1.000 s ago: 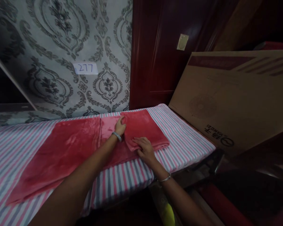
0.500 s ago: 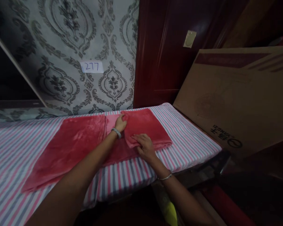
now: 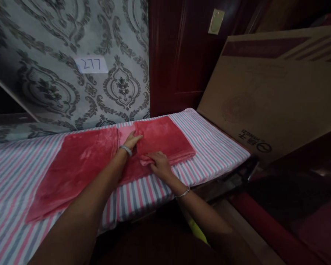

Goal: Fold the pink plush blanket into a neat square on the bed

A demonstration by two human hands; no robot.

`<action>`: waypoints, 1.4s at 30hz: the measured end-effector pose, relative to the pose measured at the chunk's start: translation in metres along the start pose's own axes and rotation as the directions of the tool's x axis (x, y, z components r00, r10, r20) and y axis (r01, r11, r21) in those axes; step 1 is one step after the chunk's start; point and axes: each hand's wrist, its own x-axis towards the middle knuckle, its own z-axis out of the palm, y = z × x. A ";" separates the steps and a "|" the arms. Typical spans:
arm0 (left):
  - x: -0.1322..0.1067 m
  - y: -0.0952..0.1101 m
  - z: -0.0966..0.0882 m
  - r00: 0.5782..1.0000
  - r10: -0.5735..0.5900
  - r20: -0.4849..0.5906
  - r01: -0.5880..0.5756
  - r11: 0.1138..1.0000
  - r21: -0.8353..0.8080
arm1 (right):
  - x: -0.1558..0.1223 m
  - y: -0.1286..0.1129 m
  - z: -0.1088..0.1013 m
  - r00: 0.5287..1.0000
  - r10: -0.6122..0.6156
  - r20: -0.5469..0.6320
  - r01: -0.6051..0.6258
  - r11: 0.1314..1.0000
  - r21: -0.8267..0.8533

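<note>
A red plush blanket (image 3: 82,158) lies on the bed, its right part folded back over itself into a smaller rectangle (image 3: 165,136). A strip of the lighter pink underside shows between the two parts. My left hand (image 3: 132,140), with a wide silver bangle at the wrist, rests at the left edge of the fold, thumb and fingers apart. At the fold's near left corner my right hand (image 3: 161,165) grips the blanket edge, fingers on top and the thumb below. A thin bracelet circles that wrist.
Beneath the blanket is a striped sheet (image 3: 215,147) in pink, grey and white. A large cardboard box (image 3: 281,95) leans at the right. Patterned wallpaper (image 3: 99,95) with a "277" paper (image 3: 91,64) and a dark red door (image 3: 176,62) stand behind. A dark screen (image 3: 2,99) is at left.
The view has tilted down and shifted right. The blanket's folded-back corner lies flatter, and my left hand has loosened from the fold's far edge. My right hand stays at the near corner.
</note>
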 end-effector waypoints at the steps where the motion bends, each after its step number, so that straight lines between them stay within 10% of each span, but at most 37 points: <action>1: -0.002 0.002 -0.001 1.000 -0.003 -0.011 0.003 1.000 0.014 | 0.000 -0.002 0.001 1.000 0.007 0.005 -0.007 1.000 -0.011; 5: -0.011 0.006 -0.010 0.998 0.018 -0.055 -0.013 0.995 0.101 | -0.008 0.000 0.005 0.993 -0.085 0.087 0.088 0.996 -0.033; 8: -0.028 0.004 -0.019 0.971 0.238 -0.013 -0.220 0.914 0.341 | -0.019 0.012 -0.006 0.979 -0.204 0.016 0.202 0.975 0.093; 12: -0.074 -0.007 -0.030 0.803 0.516 0.297 -0.579 0.559 0.593 | -0.032 0.032 -0.036 0.969 -0.090 -0.231 0.137 0.971 0.195; 17: -0.123 -0.028 -0.039 0.672 0.489 0.556 -0.740 0.437 0.511 | -0.045 0.042 -0.053 0.943 0.031 -0.331 0.012 0.992 0.127; 32: -0.118 -0.039 -0.032 0.766 0.401 0.503 -0.643 0.459 0.613 | -0.019 0.039 -0.049 0.989 -0.073 0.132 0.094 0.983 -0.158; 37: -0.115 -0.039 -0.032 0.772 0.350 0.531 -0.636 0.426 0.644 | -0.015 0.036 -0.044 0.992 -0.022 0.128 0.044 0.984 -0.171; 42: -0.105 -0.041 -0.028 0.797 0.409 0.444 -0.603 0.584 0.544 | -0.014 0.033 -0.044 0.994 -0.020 0.109 0.039 0.984 -0.176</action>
